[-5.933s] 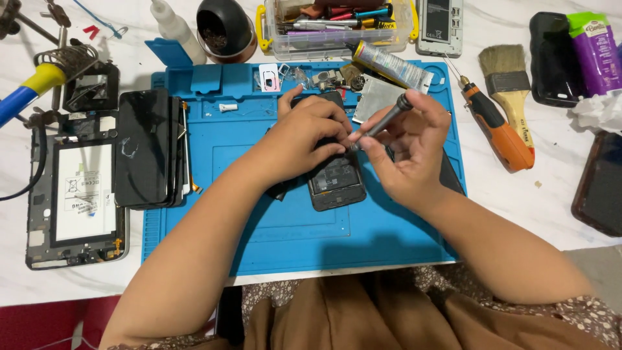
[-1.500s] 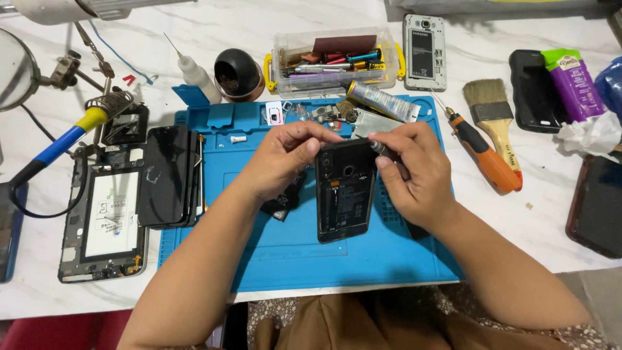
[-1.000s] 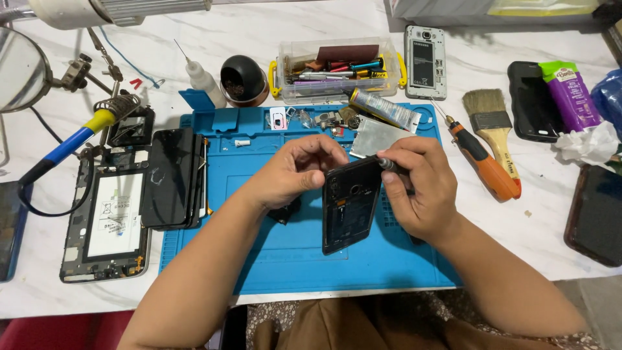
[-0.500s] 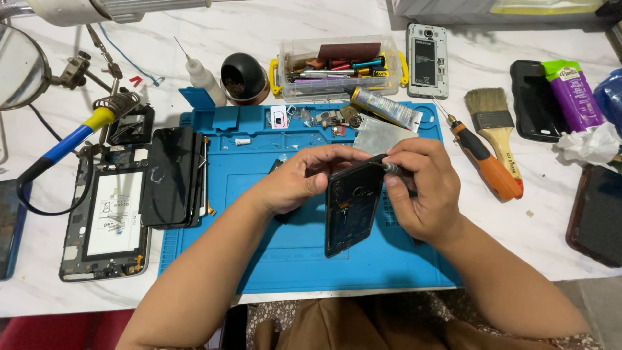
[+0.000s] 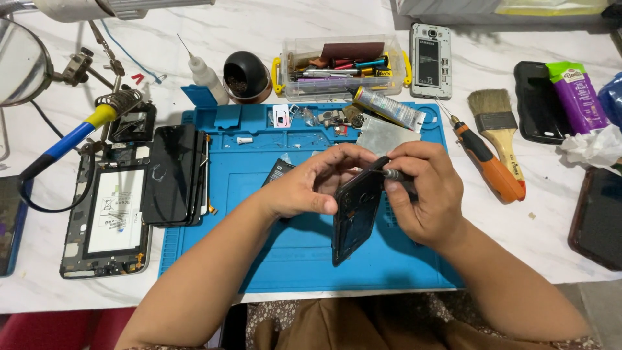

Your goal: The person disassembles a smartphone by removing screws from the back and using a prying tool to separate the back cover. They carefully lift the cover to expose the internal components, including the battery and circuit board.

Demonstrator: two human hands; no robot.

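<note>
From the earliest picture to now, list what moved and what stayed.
The black phone went from lying flat on the blue mat to raised on edge, tilted, in the left hand. The right hand keeps its grip on the thin tool at the phone's top edge. The table's other tools stayed put.

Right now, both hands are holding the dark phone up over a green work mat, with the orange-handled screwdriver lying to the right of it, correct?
Not quite: the head view shows the work mat is blue, not green. The left hand and right hand do hold the dark phone over it, and the orange-handled screwdriver lies to the right.
</note>
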